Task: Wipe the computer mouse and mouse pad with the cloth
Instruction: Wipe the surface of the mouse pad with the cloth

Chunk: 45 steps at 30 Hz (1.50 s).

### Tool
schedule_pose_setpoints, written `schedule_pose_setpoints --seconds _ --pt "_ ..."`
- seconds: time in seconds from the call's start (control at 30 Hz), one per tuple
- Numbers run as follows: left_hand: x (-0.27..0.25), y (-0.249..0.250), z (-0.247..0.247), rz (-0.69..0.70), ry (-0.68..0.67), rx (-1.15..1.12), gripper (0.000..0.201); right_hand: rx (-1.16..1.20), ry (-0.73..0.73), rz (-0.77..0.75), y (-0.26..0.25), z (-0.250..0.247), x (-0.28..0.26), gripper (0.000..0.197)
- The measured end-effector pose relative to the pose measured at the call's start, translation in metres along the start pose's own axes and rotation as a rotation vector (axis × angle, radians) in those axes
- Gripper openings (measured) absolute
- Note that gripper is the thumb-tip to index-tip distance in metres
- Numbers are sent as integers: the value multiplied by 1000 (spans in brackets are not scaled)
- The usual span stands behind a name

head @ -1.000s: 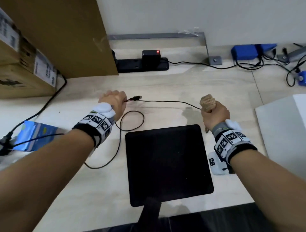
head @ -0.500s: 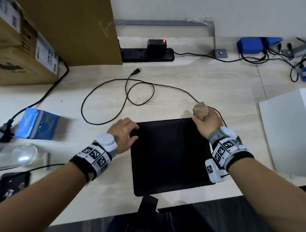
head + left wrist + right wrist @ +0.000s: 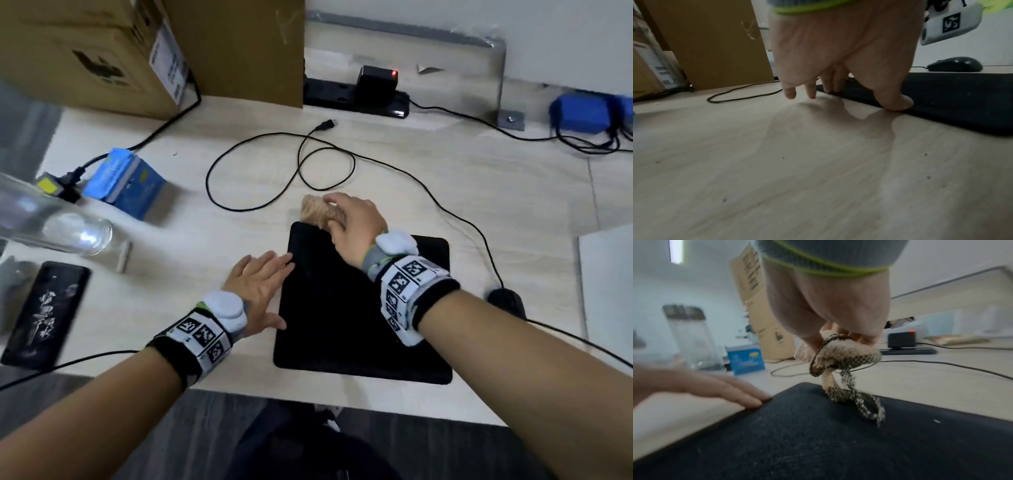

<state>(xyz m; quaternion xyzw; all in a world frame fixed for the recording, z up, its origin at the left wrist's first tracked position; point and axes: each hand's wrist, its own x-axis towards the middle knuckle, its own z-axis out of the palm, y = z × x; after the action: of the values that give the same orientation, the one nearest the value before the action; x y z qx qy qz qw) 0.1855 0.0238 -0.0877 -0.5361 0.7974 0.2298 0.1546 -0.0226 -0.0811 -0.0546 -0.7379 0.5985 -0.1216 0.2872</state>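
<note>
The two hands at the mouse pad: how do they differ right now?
The left hand lies flat, fingers straight, fingertips touching the mouse pad at its left edge and holding nothing. The right hand curls round a bunched cloth over the pad's far corner. Both wear marker wristbands.

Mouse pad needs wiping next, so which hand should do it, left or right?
Right, probably. The right hand already grips the cloth, whose loose end hangs onto the mouse pad's far left corner. The left hand holds nothing; its straight fingers rest at the pad's left edge, likely steadying it.
</note>
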Motion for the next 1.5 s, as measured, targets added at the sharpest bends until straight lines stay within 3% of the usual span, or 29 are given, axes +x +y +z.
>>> schedule_pose_setpoints --seconds 0.13,0.27,0.33,0.4,0.5,0.6,0.73,0.83,0.93,1.07,1.17,1.27,1.33,1.4,1.5 --pt "12 -3 -8 -31 -8 47 106 -199 -192 -44 -12 31 18 55" --pt "25 3 -20 -70 -83 5 103 -74 -133 3 -11 42 -23 39" --pt "-6 7 13 -158 -57 -51 101 -51 -251 -219 -16 77 -90 25" --pt "-3 4 15 -125 -50 -6 98 -16 -369 -301 -9 84 -136 16" --pt "-2 -2 10 -123 -59 -22 104 -79 -495 -500 -15 72 -173 21" --pt "-3 1 11 -117 -55 -6 104 -68 -359 -586 -23 44 -146 26" --pt "-4 1 7 -87 -53 44 105 -168 -43 -357 -12 13 -50 35" --pt "-4 3 3 -71 -82 124 105 -242 13 -212 -4 13 -4 35" --pt "-2 6 0 -57 -70 185 107 -365 -146 -165 -1 34 0 36" --pt "2 8 -9 -52 -96 182 107 -142 -178 -368 10 55 -64 28" --pt "3 10 -13 -64 -120 149 107 -154 -418 -473 34 65 -137 28" --pt "1 15 -17 -74 -135 154 107 -203 -622 -495 39 44 -168 26" --pt "1 19 -20 -77 -130 188 106 -123 -544 -542 28 20 -157 29" --pt "3 26 -19 -43 -75 170 107 -26 -295 -559 18 -6 -123 31" --pt "8 37 -9 61 -18 13 118 -74 41 -307 24 -21 -52 23"
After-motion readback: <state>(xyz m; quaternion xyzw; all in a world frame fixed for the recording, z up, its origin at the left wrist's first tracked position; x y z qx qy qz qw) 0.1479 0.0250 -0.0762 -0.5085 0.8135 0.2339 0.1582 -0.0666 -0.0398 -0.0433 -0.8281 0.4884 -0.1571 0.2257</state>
